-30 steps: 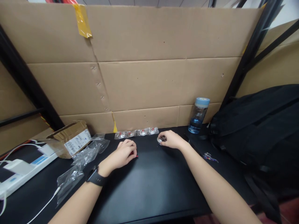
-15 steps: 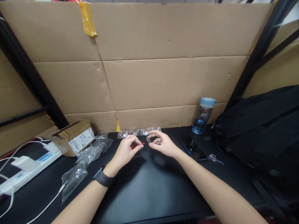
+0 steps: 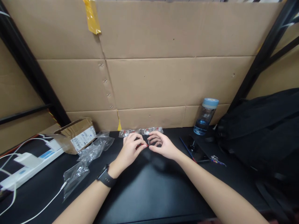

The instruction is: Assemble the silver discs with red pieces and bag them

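My left hand (image 3: pixel 130 151), with a dark watch (image 3: pixel 106 176) on its wrist, pinches a small thin red piece (image 3: pixel 141 145); most of it is hidden behind the fingers. Facing it, my right hand (image 3: pixel 164 147) holds a small clear round piece (image 3: pixel 149 142) edge-on between curved fingers and thumb. The tip of the red piece is close to the clear one; whether they touch I cannot tell. Just behind the hands, several small clear packets (image 3: pixel 146 131) with red bits inside lie in a row by the cardboard wall.
On the left are an open cardboard box (image 3: pixel 83 140), crumpled plastic bags (image 3: pixel 90 154) and a white power strip (image 3: pixel 35 170) with cables. A water bottle (image 3: pixel 205 117), a phone (image 3: pixel 195 149), a small keyring (image 3: pixel 217 160) and a black backpack (image 3: pixel 261 130) are on the right.
My left hand has moved right, bringing the red piece up near the clear round piece. My right hand has hardly moved. The view has shifted slightly.
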`<move>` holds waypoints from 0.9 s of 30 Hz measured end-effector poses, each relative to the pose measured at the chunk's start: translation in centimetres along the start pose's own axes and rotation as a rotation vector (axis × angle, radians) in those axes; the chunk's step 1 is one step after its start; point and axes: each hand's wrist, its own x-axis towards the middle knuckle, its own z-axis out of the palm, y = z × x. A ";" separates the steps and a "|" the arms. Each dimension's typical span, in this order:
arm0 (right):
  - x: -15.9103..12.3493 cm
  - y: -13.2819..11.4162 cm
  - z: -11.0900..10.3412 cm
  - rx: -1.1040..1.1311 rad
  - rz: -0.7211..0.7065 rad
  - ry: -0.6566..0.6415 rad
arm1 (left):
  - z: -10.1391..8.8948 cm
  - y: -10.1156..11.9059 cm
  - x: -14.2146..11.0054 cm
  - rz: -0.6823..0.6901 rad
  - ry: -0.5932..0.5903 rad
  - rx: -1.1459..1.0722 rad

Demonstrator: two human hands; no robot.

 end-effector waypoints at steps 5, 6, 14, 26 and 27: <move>-0.1 0.1 0.4 0.024 -0.014 -0.004 | 0.5 0.0 -0.2 0.022 0.026 0.042; -0.2 0.2 0.5 0.024 -0.017 -0.012 | 0.5 0.0 -0.2 0.024 0.026 0.046; -0.3 0.1 0.9 0.041 -0.020 -0.050 | 0.7 0.1 -0.3 -0.013 0.070 0.056; -0.2 0.5 1.2 0.184 0.055 -0.017 | 0.8 0.4 -0.2 -0.045 0.167 -0.029; -0.3 0.5 1.2 0.185 0.053 -0.013 | 0.9 0.4 -0.2 -0.049 0.168 -0.023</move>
